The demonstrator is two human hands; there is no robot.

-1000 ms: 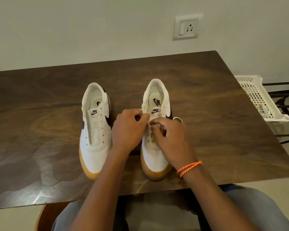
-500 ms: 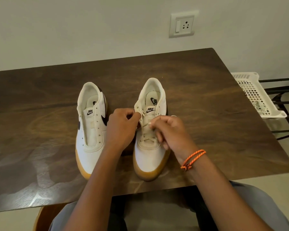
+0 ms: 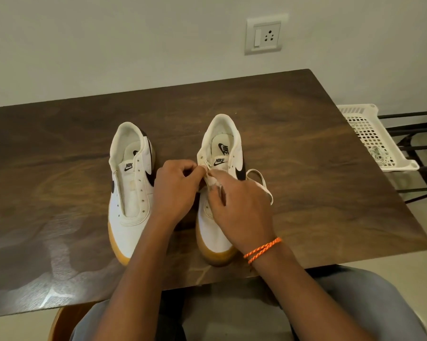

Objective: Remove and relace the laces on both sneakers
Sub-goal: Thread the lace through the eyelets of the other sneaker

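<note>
Right white gum-soled leather sneaker (image 3: 221, 183) mid-table, flat off-white lace (image 3: 261, 183) looping off its right side. Left hand (image 3: 176, 190) pinches eyelet flap; right hand (image 3: 239, 205) pinches lace. Advice: feed tip straight, keep lace untwisted

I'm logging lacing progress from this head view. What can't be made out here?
- Lower eyelets of the right white gum-soled sneaker: covered by the left hand and right hand.
- How far the cream flat lace is threaded: hidden under both hands.
- Contents of the white plastic basket: too small to tell.
</note>
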